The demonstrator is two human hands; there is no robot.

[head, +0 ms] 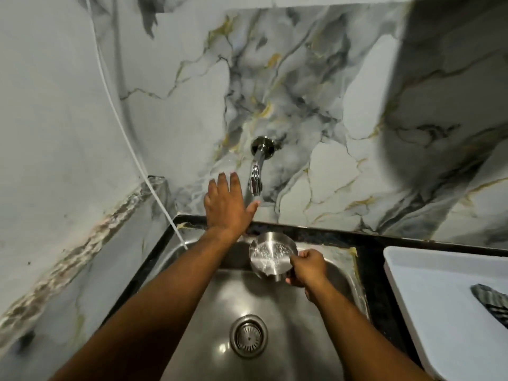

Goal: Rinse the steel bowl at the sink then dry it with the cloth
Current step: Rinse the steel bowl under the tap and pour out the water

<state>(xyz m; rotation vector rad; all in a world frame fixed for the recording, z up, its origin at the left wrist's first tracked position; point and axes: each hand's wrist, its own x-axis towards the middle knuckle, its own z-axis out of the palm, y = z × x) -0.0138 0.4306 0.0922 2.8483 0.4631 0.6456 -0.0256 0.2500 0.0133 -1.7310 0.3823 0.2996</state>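
My right hand (pixel 306 268) grips the rim of the small steel bowl (pixel 270 253) and holds it over the back of the steel sink (pixel 275 312), under the wall tap (pixel 255 178). Water glistens inside the bowl. My left hand (pixel 226 204) is raised with fingers spread, just left of the tap's spout, its thumb close below the spout; it holds nothing. A dark striped cloth (pixel 492 301) lies in the white tray (pixel 428 284) on the right, partly cut off by the frame edge.
A drain strainer (pixel 248 335) sits in the sink's middle. A black counter rim (pixel 368 243) borders the sink. A white hose (pixel 143 174) runs down the left wall to the sink's corner. Marble-patterned wall rises behind.
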